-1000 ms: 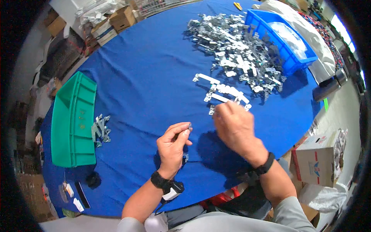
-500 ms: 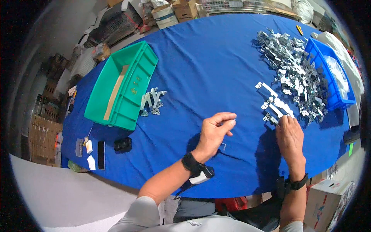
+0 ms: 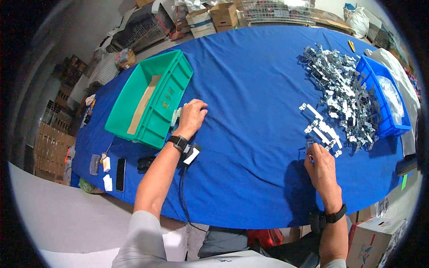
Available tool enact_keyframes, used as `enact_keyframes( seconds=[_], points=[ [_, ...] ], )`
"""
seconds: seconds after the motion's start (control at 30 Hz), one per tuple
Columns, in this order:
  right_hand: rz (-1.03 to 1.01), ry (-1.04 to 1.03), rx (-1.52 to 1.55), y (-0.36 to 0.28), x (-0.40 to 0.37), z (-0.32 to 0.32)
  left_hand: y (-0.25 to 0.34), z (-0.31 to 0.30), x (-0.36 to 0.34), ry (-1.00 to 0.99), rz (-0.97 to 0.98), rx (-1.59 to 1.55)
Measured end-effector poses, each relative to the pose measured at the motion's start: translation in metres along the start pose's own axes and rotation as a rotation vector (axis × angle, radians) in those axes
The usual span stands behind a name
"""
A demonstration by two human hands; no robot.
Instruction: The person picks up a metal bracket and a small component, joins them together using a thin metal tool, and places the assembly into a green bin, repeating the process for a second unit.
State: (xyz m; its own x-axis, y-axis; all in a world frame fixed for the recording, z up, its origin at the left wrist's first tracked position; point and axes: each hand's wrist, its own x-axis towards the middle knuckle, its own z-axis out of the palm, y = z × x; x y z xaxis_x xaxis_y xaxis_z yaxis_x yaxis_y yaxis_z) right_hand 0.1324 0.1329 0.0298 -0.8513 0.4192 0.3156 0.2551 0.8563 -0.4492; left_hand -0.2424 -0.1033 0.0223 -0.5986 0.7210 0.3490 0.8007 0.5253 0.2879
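My left hand (image 3: pixel 191 118) is over a small group of metal brackets (image 3: pixel 175 117) beside the green bin (image 3: pixel 154 140). Its fingers are curled, and whatever they hold is hidden beneath the hand. My right hand (image 3: pixel 322 172) pinches a small metal bracket (image 3: pixel 310 144), whose end shows past the fingertips. Just beyond it lie several loose white-silver brackets (image 3: pixel 322 129) on the blue cloth. Behind these spreads a large heap of similar metal brackets (image 3: pixel 342 89), some dark and some shiny.
A blue bin (image 3: pixel 388 100) with clear plastic inside stands right of the heap. Front left on the blue cloth (image 3: pixel 246 89) lie a phone (image 3: pixel 120 175), a black object (image 3: pixel 145 163) and small white items (image 3: pixel 107 182). A yellow-handled tool (image 3: pixel 351 46) lies at the back right.
My left hand has moved left from the middle of the cloth to the brackets by the green bin. My right hand has drawn back slightly from the loose brackets, with one between its fingers.
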Motion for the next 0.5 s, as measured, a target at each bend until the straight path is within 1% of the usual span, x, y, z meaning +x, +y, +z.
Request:
enact_keyframes(
  seconds=[0.03, 0.1, 0.13, 0.23, 0.27, 0.3, 0.37, 0.4, 0.43, 0.5],
  points=[
    [0.001, 0.001, -0.003, 0.001, 0.000, 0.000, -0.007, 0.000, -0.002, 0.001, 0.002, -0.002],
    [0.005, -0.001, -0.011, 0.001, 0.000, 0.000, -0.016, -0.002, -0.006, -0.066, 0.116, 0.164],
    [0.008, -0.001, -0.011, 0.000, 0.000, -0.002, -0.021, -0.004, -0.008, -0.079, 0.143, 0.218],
    [0.011, -0.016, 0.001, -0.002, 0.002, -0.005, -0.028, -0.012, -0.010, -0.099, 0.125, 0.291],
    [-0.003, -0.001, 0.024, 0.000, 0.002, -0.003, -0.022, -0.016, -0.011, -0.090, 0.092, 0.206],
    [-0.014, 0.015, 0.043, 0.002, 0.001, -0.002, -0.016, -0.019, -0.011, -0.091, 0.100, 0.200],
    [-0.003, 0.019, 0.071, 0.002, 0.002, -0.003, -0.003, -0.021, -0.011, -0.028, 0.075, 0.158],
    [-0.002, 0.023, 0.107, 0.002, 0.002, -0.004, 0.005, -0.024, -0.009, -0.009, 0.093, 0.144],
    [0.012, 0.022, 0.095, 0.001, 0.003, -0.005, 0.015, -0.023, -0.008, -0.015, 0.101, 0.129],
    [0.075, 0.039, 0.221, -0.001, 0.004, -0.006, 0.045, -0.032, -0.008, -0.025, 0.060, -0.024]
  ],
)
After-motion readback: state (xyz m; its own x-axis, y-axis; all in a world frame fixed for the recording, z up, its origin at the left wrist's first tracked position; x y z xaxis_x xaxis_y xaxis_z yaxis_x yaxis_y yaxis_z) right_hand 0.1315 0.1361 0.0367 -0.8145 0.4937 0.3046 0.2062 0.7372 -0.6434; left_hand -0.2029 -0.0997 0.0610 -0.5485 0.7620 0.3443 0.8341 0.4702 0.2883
